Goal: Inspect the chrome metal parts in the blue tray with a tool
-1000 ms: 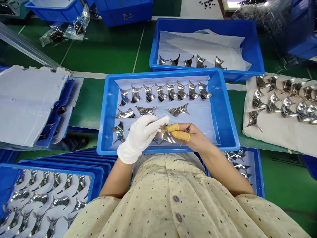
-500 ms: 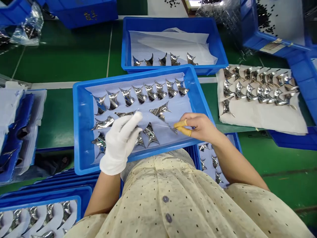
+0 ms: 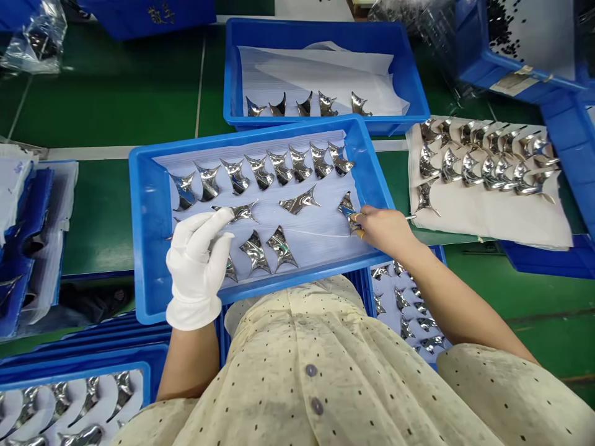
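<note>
A blue tray (image 3: 139, 235) lined with white paper lies before me, holding rows of shiny, curved, pointed metal pieces. On the tray's right side, my right hand (image 3: 383, 230), with yellow finger covers, pinches one such metal piece (image 3: 346, 205) at its lower part. A thin rod end (image 3: 411, 217) pokes out behind that hand; I cannot tell what it belongs to. My left hand (image 3: 198, 266) wears a white glove and hovers over the tray's left part. Its fingers are apart and seem to hold nothing; it hides some pieces underneath.
Behind stands another blue tray (image 3: 325, 124) with several metal pieces on paper. To the right, more pieces lie on a white stack (image 3: 493, 214). Other filled trays sit low at the left (image 3: 147, 384) and beside my right arm (image 3: 377, 291). Dark blue trays (image 3: 44, 204) lean at far left.
My right hand has moved right and slightly down with a metal piece, now at the tray's right side. My left hand has drawn left and down, uncovering pieces in the middle.
</note>
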{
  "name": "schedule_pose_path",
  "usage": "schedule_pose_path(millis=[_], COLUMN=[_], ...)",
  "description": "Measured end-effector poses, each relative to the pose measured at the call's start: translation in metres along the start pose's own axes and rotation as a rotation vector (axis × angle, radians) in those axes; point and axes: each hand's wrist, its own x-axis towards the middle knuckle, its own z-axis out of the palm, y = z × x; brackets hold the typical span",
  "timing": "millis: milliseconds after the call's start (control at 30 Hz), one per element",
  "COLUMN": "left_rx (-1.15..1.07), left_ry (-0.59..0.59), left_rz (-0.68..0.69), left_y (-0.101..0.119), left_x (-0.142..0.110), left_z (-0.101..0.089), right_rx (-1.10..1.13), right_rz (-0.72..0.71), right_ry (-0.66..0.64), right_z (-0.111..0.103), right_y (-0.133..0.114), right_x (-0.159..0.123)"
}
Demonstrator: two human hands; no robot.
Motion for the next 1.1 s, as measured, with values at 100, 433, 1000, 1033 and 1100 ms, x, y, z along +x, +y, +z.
schedule_pose_path(millis=[100, 433, 1000, 1033, 1100], left_rx=[-0.005, -0.119, -0.357, -0.268, -0.143], left_ry=[-0.001, -0.148, -0.154, -0.075, 0.034], left_rz=[-0.039, -0.332, -0.39, -0.333, -0.243], left_y=[-0.002, -0.005, 0.043, 0.045, 0.047], left_x=[-0.001, -0.013, -0.001, -0.001, 0.0], left_z=[0.0, -0.006, 0.018, 0.018, 0.019], right_rx=[0.14, 0.215, 1.962, 1.967, 1.959], right_rz=[-0.121, -0.312, -0.408, -0.411, -0.411], right_ry=[0.025, 0.004, -0.135, -0.179, -0.246], right_z=[-0.014, -0.038, -0.049, -0.046, -0.042], right_y=[-0.031, -0.131, -0.11, -0.111, -0.115], right_x=[0.009, 0.074, 0.052, 0.05, 0.046])
